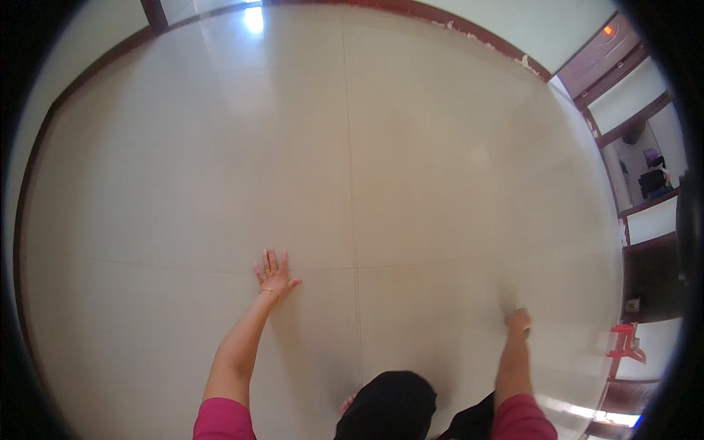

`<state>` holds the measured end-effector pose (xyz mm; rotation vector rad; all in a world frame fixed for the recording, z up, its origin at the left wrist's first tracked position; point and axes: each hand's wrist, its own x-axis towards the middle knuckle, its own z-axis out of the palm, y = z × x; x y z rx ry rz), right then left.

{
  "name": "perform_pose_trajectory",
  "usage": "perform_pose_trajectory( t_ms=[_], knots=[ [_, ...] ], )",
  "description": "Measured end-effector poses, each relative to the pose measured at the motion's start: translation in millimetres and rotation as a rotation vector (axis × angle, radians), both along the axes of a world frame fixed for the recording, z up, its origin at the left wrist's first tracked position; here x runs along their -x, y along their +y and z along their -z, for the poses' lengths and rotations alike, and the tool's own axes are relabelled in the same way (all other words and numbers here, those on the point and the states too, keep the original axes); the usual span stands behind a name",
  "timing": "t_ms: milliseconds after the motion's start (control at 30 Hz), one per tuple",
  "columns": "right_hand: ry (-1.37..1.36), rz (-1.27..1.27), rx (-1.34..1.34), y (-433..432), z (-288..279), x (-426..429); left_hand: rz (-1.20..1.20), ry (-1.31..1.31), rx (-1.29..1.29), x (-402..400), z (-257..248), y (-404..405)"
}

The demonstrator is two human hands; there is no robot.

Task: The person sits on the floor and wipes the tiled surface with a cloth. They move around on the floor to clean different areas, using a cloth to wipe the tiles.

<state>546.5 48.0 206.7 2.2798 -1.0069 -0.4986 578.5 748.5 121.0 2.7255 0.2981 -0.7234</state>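
My left hand (275,280) rests with its fingers spread on a pale, glossy tiled floor (418,181), close to a tile joint. A ring and a thin bracelet show on it, and it holds nothing. Farther right, my right hand (518,320) is curled low over the same floor. A blurred dark patch lies just beyond its knuckles, and a small dark bit shows at its wrist side. Whether it grips something or only casts a shadow, I cannot tell. Between my arms are my bent knee (388,407) in black cloth and some toes (347,403).
A dark red skirting (484,41) with chipped paint edges runs along the pale walls. At the right are a door (602,55), an opening (641,159) with dark and purple items inside, and a red plastic object (626,342) near the wall.
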Motion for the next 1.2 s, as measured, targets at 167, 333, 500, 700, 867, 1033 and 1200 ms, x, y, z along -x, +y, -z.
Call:
perform_pose_trajectory(
  t_ms=[167, 333, 500, 700, 867, 1033, 1200],
  knots=[
    [0.04, -0.138, 0.028, -4, -80, -71, 0.031, 0.035, 0.002, -20, -17, 34],
    [-0.49, -0.805, -0.566, 182, -81, -233, 0.026, 0.062, 0.015, -31, -21, 46],
    [-0.558, -1.439, -1.051, 458, -13, -272, 0.009, 0.047, 0.004, -29, -10, 60],
    [-0.325, -1.718, -0.928, 554, 50, -240, 0.046, 0.194, -0.097, -29, -16, 53],
    [-0.677, -1.382, -0.893, 390, 58, -322, 0.039, 0.171, -0.071, -22, -15, 59],
    [-0.198, -0.538, -0.302, 50, 60, -302, 0.04, 0.254, -0.124, -35, -24, 40],
    [0.38, -0.473, -0.198, -84, 23, -278, 0.003, 0.394, -0.227, -68, -67, 17]
  ],
)
